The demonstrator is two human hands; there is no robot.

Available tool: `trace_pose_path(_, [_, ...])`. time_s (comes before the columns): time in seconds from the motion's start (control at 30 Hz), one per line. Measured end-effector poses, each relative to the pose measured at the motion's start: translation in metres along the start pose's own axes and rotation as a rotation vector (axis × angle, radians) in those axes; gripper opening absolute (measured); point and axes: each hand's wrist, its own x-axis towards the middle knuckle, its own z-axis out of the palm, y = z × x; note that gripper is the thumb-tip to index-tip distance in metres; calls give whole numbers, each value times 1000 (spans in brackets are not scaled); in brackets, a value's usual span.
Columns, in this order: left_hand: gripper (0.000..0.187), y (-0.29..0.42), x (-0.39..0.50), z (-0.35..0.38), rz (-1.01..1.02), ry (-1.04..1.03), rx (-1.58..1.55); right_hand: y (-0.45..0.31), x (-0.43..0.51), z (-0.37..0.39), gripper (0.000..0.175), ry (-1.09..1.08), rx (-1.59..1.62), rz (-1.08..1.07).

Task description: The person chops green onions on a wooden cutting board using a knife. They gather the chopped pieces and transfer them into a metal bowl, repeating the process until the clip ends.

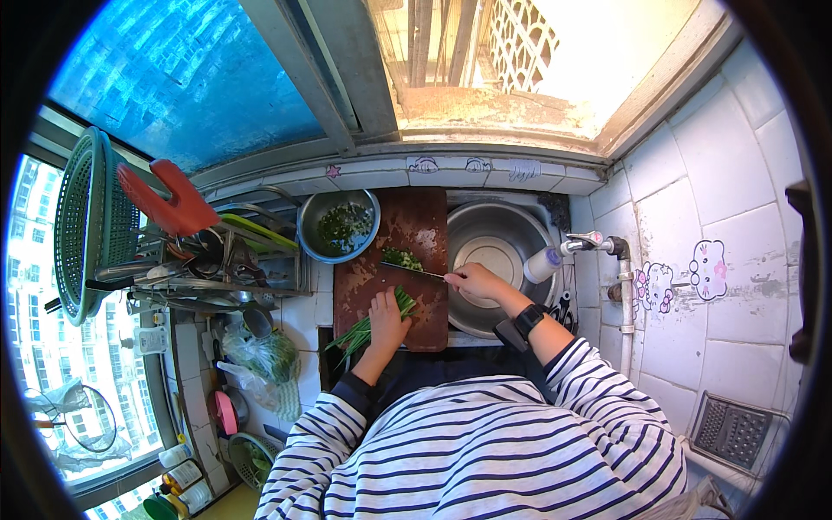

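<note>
My left hand (pixel 388 322) lies over a bundle of long green stalks, like chives (pixel 354 335), and holds it against a worn reddish-brown cutting board (pixel 364 286). The stalks' lower ends hang past the board's near left edge. In my right hand (pixel 480 283) is a knife (pixel 409 268), its handle hidden by the fingers. The thin blade points left across the board, just beyond the bundle's cut end. Chopped green and pale pieces (pixel 404 257) lie along the blade's far side. A metal bowl (pixel 304 227) at the board's far left contains chopped greens in some liquid.
Right of the board, a large metal basin (pixel 465 224) sits in the sink below a tap (pixel 578 244) with a white filter (pixel 543 264). To the left stand a utensil rack (pixel 260 286), a red oven mitt (pixel 172 201) and bagged greens (pixel 273 351). A window (pixel 481 130) lies beyond.
</note>
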Motion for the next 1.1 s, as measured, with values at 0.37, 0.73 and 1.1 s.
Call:
trace_pose_path(0.37, [86,7,4,-2,42,-39,23,-15,12,8,48,-89,-64,11])
trace_pose_path(0.73, [94,3,12,-34,71,53,-11,-10,-11,-3,46,21,12,-61])
trace_pose_path(1.1, [94,-40,79,-41,-83,-135,-2,20,-27,1,46,173,364,150])
